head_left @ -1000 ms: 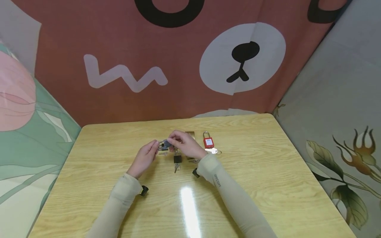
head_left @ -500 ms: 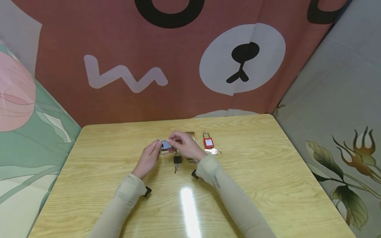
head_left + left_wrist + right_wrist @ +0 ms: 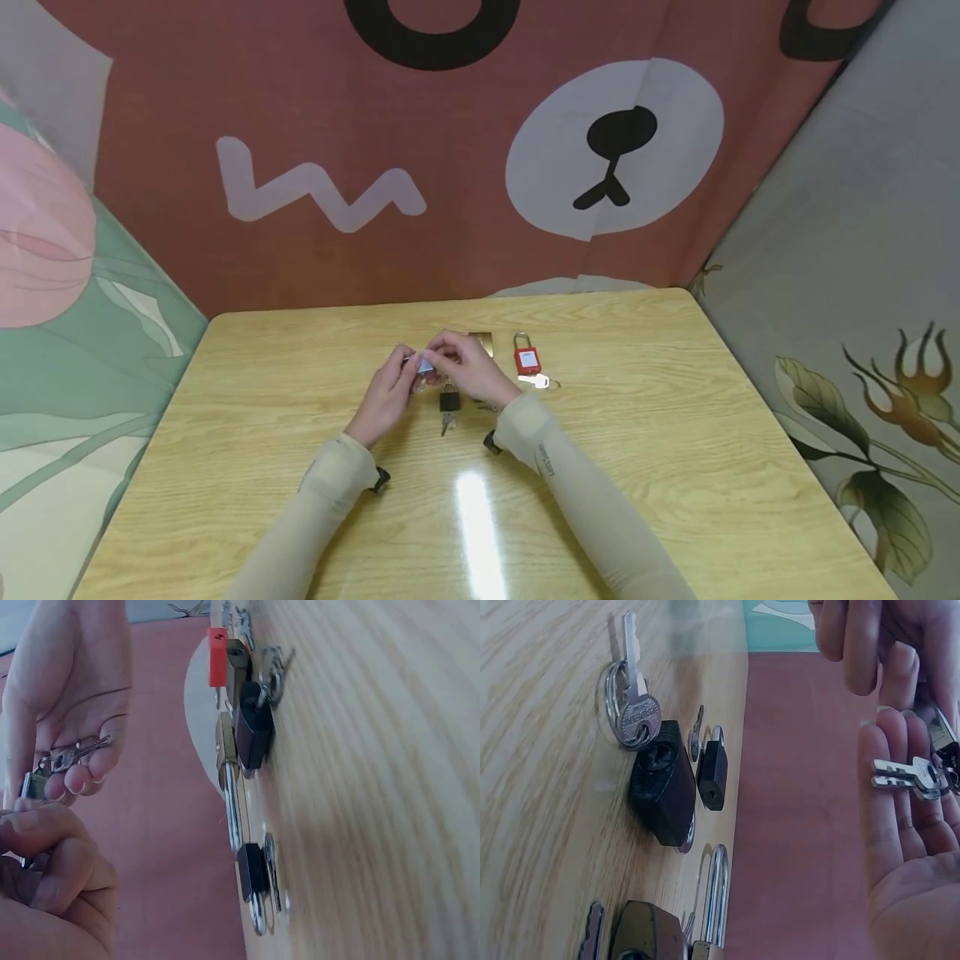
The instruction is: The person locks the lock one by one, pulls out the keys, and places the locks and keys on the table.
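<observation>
Between both hands, raised over the table, is a small silver padlock [image 3: 425,365], mostly covered by fingers. My left hand [image 3: 386,392] grips it from the left, its curled fingers and thumb filling the lower left of the left wrist view. From the other side, my right hand [image 3: 468,367] pinches the padlock with thumb and fingers. A pair of keys [image 3: 907,776] hangs at the padlock's end and lies across the right hand's fingers, as the left wrist view also shows. The padlock's shackle is hidden behind the left hand.
On the wooden table [image 3: 637,467], a black padlock [image 3: 449,401] with keys sits just below the hands. A brass padlock [image 3: 482,343] and a red padlock [image 3: 527,360] with keys [image 3: 536,381] lie to the right. A smaller black padlock [image 3: 253,871] shows in the left wrist view.
My left hand has moved right, closer to the right hand, and now covers the shackle and more of the padlock. The right hand has stayed nearly in place.
</observation>
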`<action>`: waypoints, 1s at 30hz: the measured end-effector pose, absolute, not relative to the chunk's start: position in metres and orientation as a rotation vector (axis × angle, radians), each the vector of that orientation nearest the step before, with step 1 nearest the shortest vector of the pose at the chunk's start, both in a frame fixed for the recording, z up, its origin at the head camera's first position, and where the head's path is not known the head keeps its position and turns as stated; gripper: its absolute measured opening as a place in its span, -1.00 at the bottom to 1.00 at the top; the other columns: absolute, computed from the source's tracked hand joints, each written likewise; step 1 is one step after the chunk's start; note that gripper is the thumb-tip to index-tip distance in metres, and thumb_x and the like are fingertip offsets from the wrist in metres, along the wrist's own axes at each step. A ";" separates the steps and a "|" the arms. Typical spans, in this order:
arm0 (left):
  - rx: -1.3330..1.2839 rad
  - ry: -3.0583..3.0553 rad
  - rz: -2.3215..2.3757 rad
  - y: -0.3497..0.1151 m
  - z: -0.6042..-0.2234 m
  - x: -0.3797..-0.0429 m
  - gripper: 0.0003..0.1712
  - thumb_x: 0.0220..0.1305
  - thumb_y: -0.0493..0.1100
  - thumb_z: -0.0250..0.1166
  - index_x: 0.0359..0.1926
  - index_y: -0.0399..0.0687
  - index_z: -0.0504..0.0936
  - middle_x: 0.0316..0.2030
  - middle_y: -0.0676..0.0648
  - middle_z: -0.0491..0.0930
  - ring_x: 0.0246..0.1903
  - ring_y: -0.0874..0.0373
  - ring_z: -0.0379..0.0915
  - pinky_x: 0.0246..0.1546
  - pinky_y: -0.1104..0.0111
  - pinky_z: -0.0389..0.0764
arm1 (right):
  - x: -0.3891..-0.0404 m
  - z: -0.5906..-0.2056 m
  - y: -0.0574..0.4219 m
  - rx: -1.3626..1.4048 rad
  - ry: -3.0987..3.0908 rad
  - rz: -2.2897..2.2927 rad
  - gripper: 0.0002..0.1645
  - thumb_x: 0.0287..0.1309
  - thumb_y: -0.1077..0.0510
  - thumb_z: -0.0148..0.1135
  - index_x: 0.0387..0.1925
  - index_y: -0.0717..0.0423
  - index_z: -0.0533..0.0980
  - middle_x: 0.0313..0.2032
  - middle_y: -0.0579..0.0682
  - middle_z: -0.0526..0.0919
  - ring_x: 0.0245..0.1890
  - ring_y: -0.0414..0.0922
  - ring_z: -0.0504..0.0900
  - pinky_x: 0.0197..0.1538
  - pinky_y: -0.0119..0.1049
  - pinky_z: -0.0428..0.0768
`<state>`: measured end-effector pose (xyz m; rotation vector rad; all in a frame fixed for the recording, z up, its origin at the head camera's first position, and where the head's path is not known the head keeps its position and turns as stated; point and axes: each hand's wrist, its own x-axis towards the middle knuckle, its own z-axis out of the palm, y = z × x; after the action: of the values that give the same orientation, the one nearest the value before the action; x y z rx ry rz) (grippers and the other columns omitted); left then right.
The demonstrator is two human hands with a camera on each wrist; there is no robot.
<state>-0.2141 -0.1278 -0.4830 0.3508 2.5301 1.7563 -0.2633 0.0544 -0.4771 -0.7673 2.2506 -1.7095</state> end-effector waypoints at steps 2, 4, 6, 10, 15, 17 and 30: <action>0.353 2.527 1.765 -0.129 -0.482 -0.214 -0.63 0.71 0.04 -0.14 -0.05 -0.16 0.40 -0.44 -0.09 0.40 -0.56 0.18 0.27 -0.56 0.43 0.37 | -0.263 -0.477 0.055 -0.768 2.240 -1.711 -0.78 0.56 0.13 0.11 -0.01 0.20 0.57 -0.21 0.14 0.75 -0.32 -0.13 0.76 -0.17 -0.23 0.77; 0.350 2.525 1.768 -0.129 -0.481 -0.214 -0.64 0.71 0.02 -0.14 -0.03 -0.16 0.41 -0.45 -0.09 0.38 -0.58 0.18 0.25 -0.57 0.44 0.35 | -0.262 -0.475 0.055 -0.752 2.217 -1.726 -0.75 0.58 0.11 0.08 0.04 0.21 0.53 -0.19 0.16 0.76 -0.32 -0.12 0.77 -0.16 -0.21 0.78; 0.351 2.522 1.767 -0.130 -0.479 -0.214 -0.64 0.71 0.02 -0.14 -0.02 -0.18 0.41 -0.47 -0.07 0.36 -0.59 0.19 0.24 -0.58 0.44 0.34 | -0.262 -0.474 0.056 -0.741 2.222 -1.726 -0.72 0.59 0.09 0.06 0.08 0.21 0.50 -0.18 0.16 0.76 -0.32 -0.13 0.76 -0.12 -0.19 0.76; 0.356 2.530 1.768 -0.130 -0.478 -0.214 -0.66 0.71 0.00 -0.13 -0.01 -0.19 0.42 -0.48 -0.03 0.34 -0.60 0.20 0.24 -0.58 0.44 0.35 | -0.263 -0.474 0.060 -0.716 2.175 -1.739 -0.68 0.62 0.03 0.01 0.08 0.20 0.47 -0.19 0.16 0.71 -0.30 -0.11 0.71 -0.07 0.02 0.74; 0.355 2.536 1.771 -0.131 -0.479 -0.215 -0.65 0.70 0.01 -0.12 0.00 -0.18 0.42 -0.48 -0.03 0.35 -0.60 0.20 0.24 -0.59 0.44 0.35 | -0.264 -0.477 0.063 -0.696 2.037 -1.754 -0.62 0.65 -0.01 -0.07 -0.01 0.23 0.48 -0.27 0.16 0.64 -0.27 0.06 0.72 -0.04 0.22 0.73; 0.352 2.540 1.773 -0.131 -0.480 -0.215 -0.65 0.70 0.01 -0.10 0.00 -0.18 0.43 -0.48 -0.02 0.35 -0.60 0.20 0.25 -0.59 0.44 0.35 | -0.264 -0.477 0.063 -0.697 2.026 -1.735 -0.58 0.66 -0.03 -0.11 -0.07 0.24 0.49 -0.32 0.13 0.63 -0.28 0.10 0.70 -0.09 0.15 0.75; 0.361 2.559 1.780 -0.132 -0.479 -0.215 -0.70 0.69 -0.06 -0.07 -0.01 -0.21 0.44 -0.53 0.01 0.32 -0.64 0.22 0.24 -0.62 0.43 0.33 | -0.264 -0.477 0.063 -0.749 1.996 -1.671 -0.44 0.68 -0.07 -0.19 -0.22 0.33 0.47 -0.42 0.00 0.56 -0.42 -0.16 0.57 -0.31 -0.29 0.68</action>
<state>-0.2145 -0.1319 -0.4786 0.3605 2.5587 1.7804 -0.2641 0.0632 -0.4772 -0.7486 1.9963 -1.6713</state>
